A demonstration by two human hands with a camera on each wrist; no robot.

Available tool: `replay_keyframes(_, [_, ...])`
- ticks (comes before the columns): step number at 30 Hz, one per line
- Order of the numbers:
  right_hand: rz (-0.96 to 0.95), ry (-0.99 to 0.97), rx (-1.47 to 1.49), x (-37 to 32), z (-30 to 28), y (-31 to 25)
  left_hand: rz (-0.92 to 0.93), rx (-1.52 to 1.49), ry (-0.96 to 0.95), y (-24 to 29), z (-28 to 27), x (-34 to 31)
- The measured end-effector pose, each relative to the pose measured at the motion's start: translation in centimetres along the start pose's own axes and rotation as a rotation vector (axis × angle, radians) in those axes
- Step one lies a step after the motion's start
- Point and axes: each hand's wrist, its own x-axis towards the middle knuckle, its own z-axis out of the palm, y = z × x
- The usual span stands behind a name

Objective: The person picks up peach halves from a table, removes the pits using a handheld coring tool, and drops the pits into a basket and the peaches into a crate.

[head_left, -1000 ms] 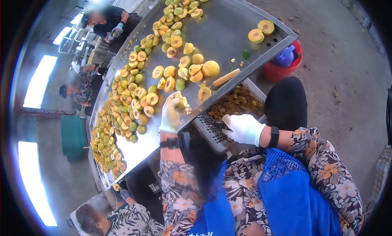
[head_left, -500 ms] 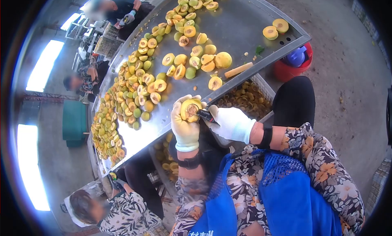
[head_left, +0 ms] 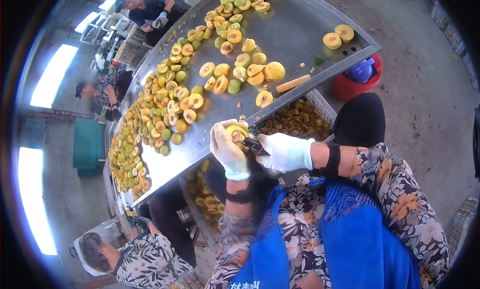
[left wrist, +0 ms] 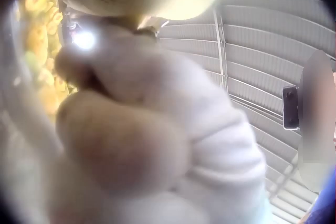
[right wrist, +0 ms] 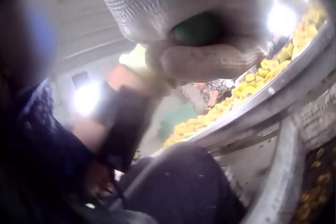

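Yellow fruit piece [head_left: 236, 133] is gripped at centre of head view by gloved left hand [head_left: 227, 148], fingers curled round it. Black tool [head_left: 255, 146] is held by gloved right hand [head_left: 287, 152], tip at fruit's open face. Halved fruits [head_left: 162, 100] are heaped on metal table [head_left: 300, 39], upper left.

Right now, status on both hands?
Left hand gripping halved fruit. Right hand holding dark-handled tool at its cut face. Wooden stick lying near table edge.
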Motion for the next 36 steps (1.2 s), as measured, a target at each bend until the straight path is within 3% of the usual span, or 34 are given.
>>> replay_keyframes(4, [0.002,-0.167,-0.195,0.7,-2.0,0.8,-0.04,0.168,-0.102,0.2,-1.0,0.2])
replay_keyframes(6, [-0.023,-0.102,-0.177,0.7,-0.6,1.5,-0.033,0.213,-0.146,-0.7,-1.3,0.4])
replay_keyframes(8, [-0.023,-0.049,0.005,0.4,0.3,0.8,0.39,0.42,-0.042,-3.4,-1.7,0.7])
replay_keyframes(9, [0.243,-0.191,0.411,-0.6,-1.1,-2.0,0.39,0.419,-0.043,-3.1,-1.1,0.4])
replay_keyframes(11, [0.27,-0.236,0.498,-0.2,-0.7,-1.6,0.1,0.008,0.108,-2.3,-0.1,-0.3])
replay_keyframes(12, [0.271,-0.237,0.498,0.0,-0.5,-1.0,0.125,0.077,0.097,-2.3,-0.4,-0.1])
replay_keyframes(14, [-0.051,-0.01,-0.178,0.1,-0.6,-0.3,0.145,0.187,0.041,-0.9,-0.8,-0.2])
replay_keyframes(17, [0.006,-0.012,-0.402,0.1,-2.1,-0.8,0.14,0.299,-0.039,0.2,-0.9,-0.3])
replay_keyframes(22, [0.041,-0.023,-0.353,-0.4,-1.6,-1.0,0.043,0.247,-0.032,0.2,-0.1,-0.9])
replay_keyframes(24, [0.028,-0.006,-0.229,-0.5,-0.6,-0.8,0.314,0.3,0.05,-0.9,0.3,-0.5])
replay_keyframes(25, [0.028,-0.006,-0.23,-0.4,-0.5,-0.6,0.314,0.299,0.05,-1.2,0.2,-0.5])
replay_keyframes(27, [-0.018,-0.06,-0.113,-0.2,-0.6,-0.8,0.257,0.305,0.027,-0.5,0.2,-1.0])
replay_keyframes(31, [-0.015,-0.149,-0.172,-0.4,-1.3,-0.9,0.18,0.223,-0.029,-0.3,-0.6,-0.6])
replay_keyframes(33, [0.032,-0.083,-0.035,-0.6,-0.1,-1.2,-0.074,-0.014,-0.037,-0.2,-0.9,-0.2])
replay_keyframes(34, [0.077,-0.017,0.102,-0.7,0.6,-1.6,-0.072,-0.014,-0.035,-0.2,-0.9,-0.3])
replay_keyframes(36, [0.078,0.029,0.088,-0.9,1.1,-2.4,-0.183,-0.313,-0.002,0.5,-0.2,-0.6])
